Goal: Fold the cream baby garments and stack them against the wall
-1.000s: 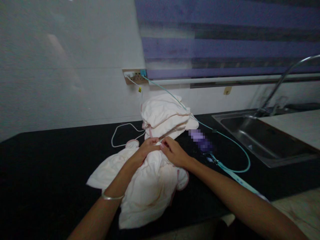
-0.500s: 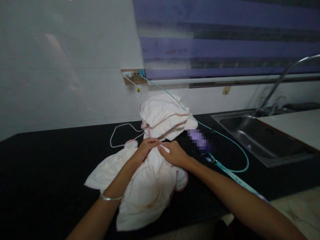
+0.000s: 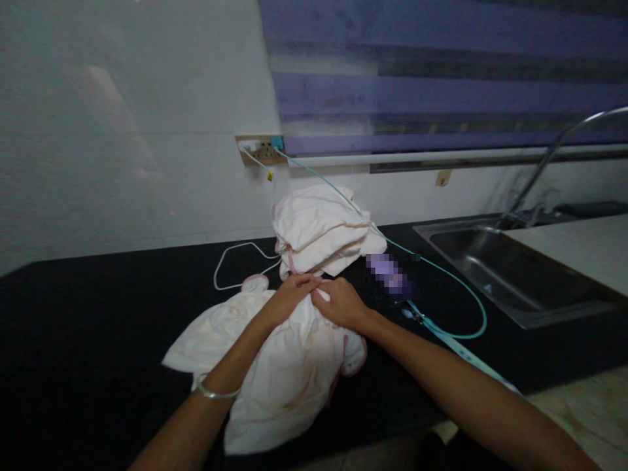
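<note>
My left hand (image 3: 294,294) and my right hand (image 3: 342,302) pinch the gathered upper part of a small white garment (image 3: 294,379) with pink-edged short sleeves. Their fingertips meet at the fabric, and both hands are closed. Brownish stains mark its wide lower part, which spreads toward the counter's front edge. Under and beside my left forearm lies a second white garment (image 3: 216,333), one pink-edged sleeve showing. Just beyond my hands rests a stack of similar white clothes (image 3: 321,226) with pink trim.
A purple, blurred-out object (image 3: 390,275) with a teal lanyard (image 3: 466,356) lies right on the black counter (image 3: 98,340). Teal and white cables run from a wall socket (image 3: 262,152). At the far right are a steel sink (image 3: 490,268), a tap (image 3: 544,157) and a pale board (image 3: 583,245).
My left hand has shifted slightly right, its fingertips closer to my right hand. The garment stays in both hands, and the view has moved a little.
</note>
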Demonstrator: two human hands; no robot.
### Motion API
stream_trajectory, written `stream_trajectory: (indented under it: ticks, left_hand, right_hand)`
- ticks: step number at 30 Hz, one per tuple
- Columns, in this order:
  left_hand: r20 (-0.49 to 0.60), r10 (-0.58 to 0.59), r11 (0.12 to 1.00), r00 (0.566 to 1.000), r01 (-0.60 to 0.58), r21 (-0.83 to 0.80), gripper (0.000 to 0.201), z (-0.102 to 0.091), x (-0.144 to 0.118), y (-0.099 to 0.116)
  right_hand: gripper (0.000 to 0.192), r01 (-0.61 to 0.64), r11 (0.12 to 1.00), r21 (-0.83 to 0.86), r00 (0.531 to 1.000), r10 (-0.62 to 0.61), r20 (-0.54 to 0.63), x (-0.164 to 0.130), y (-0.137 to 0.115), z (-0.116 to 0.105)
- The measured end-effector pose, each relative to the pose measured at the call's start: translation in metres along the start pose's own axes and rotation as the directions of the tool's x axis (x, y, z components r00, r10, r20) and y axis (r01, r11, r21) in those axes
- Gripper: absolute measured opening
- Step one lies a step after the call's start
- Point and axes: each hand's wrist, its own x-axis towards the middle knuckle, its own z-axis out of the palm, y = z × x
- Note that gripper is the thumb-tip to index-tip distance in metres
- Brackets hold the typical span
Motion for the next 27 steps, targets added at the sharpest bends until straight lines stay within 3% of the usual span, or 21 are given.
stream_trajectory:
  ticks: [6, 13, 17, 22, 27]
  left_hand:
    - [0.041, 0.048, 0.985, 0.998, -0.054, 0.164, 0.048, 0.005, -0.0073, -0.0012]
    - [0.034, 0.06, 0.954, 0.998, -0.067, 0.293, 0.053, 0.0062, -0.0096, -0.002]
    - [-0.011, 0.1, 0.939, 0.995, -0.091, 0.331, 0.049, 0.007, -0.0099, 0.0028]
    - [-0.118, 0.145, 0.927, 0.982, -0.093, 0.364, 0.064, 0.0077, -0.0106, 0.0062]
    - [-0.151, 0.164, 0.931, 0.975, -0.102, 0.351, 0.066, 0.0097, -0.0083, 0.0037]
  right_hand:
    - [0.03, -0.05, 0.999, 0.009, 0.999, 0.05, -0.01, 0.002, 0.0042, 0.0069]
    - [0.031, -0.026, 0.999, 0.038, 0.999, 0.025, 0.03, 0.002, 0.0033, 0.0045]
    - [0.032, -0.006, 0.998, 0.064, 0.999, 0.003, 0.04, 0.0026, 0.0035, 0.0038]
    - [0.032, 0.015, 0.992, 0.129, 0.998, -0.022, 0.053, 0.0028, 0.0049, 0.0035]
    - [0.033, 0.004, 0.982, 0.189, 0.997, -0.02, 0.081, 0.0026, 0.0062, 0.0011]
